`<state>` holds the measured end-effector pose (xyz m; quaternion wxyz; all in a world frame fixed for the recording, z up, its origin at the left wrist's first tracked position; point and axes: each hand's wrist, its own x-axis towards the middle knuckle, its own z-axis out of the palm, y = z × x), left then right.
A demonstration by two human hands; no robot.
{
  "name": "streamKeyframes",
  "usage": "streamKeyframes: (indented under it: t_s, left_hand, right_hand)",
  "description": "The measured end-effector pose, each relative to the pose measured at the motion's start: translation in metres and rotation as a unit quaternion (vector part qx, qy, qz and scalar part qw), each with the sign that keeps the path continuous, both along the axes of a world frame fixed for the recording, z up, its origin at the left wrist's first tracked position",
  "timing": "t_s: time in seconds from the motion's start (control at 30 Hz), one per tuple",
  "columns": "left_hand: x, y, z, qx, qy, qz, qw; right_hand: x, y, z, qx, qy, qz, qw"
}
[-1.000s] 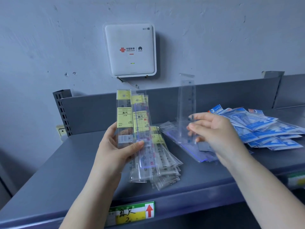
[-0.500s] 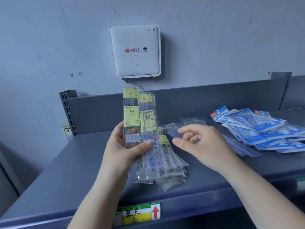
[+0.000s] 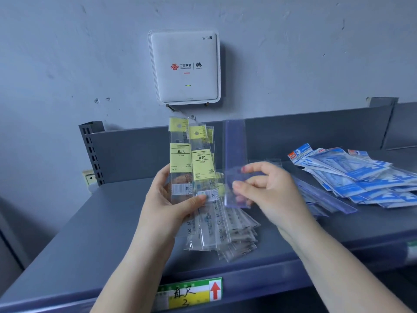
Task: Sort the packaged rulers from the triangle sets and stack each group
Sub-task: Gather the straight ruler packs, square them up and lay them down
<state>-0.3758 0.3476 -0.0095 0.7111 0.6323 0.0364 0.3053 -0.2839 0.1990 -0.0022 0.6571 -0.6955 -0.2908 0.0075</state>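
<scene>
At frame centre, our left hand [image 3: 171, 206] gripped a fan of yellow-labelled rulers [image 3: 196, 177] upright; our right hand [image 3: 268, 190] pinched a clear purple ruler [image 3: 234, 154] beside them.

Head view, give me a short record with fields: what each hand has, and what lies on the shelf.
left hand: grips a fan of yellow-labelled rulers, held upright
right hand: pinches one clear ruler, upright, beside the fan
shelf: more packaged rulers under the hands; blue triangle sets piled at right
wall: white router above the shelf
</scene>
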Motion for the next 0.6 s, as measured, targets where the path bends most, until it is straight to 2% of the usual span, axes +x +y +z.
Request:
streamKeyframes:
  t_s: [0.1,0.17,0.23,0.3,0.37,0.43,0.47,0.53,0.6]
  left_hand:
    - [0.001,0.001,-0.001,-0.006,-0.001,-0.003,1.0]
    - [0.003,0.002,0.0,-0.01,0.0,-0.004,1.0]
    - [0.003,0.001,0.0,-0.012,-0.002,-0.005,1.0]
    - [0.004,0.0,0.0,-0.012,-0.005,-0.011,1.0]
    - [0.003,-0.001,0.0,-0.014,-0.007,-0.012,1.0]
    - [0.003,-0.001,0.001,-0.017,-0.007,-0.011,1.0]
    - [0.002,-0.001,0.001,-0.017,-0.007,-0.009,1.0]
    - [0.002,-0.001,0.001,-0.018,-0.009,-0.009,1.0]
    - [0.001,-0.002,0.002,-0.019,-0.013,-0.008,1.0]
  right_hand:
    - [0.018,-0.028,0.005,0.019,-0.018,-0.076,0.997]
    - [0.029,-0.048,0.005,-0.021,-0.042,-0.136,0.99]
    - [0.039,-0.061,0.003,-0.132,-0.07,-0.186,0.971]
    - [0.044,-0.067,-0.001,-0.268,-0.096,-0.219,0.933]
    - [0.045,-0.068,-0.004,-0.351,-0.119,-0.24,0.897]
    - [0.04,-0.063,-0.003,-0.336,-0.154,-0.25,0.895]
    - [0.034,-0.058,-0.001,-0.292,-0.163,-0.237,0.912]
    - [0.017,-0.042,0.004,-0.188,-0.145,-0.159,0.958]
    - [-0.004,-0.022,0.009,-0.151,-0.109,-0.047,0.981]
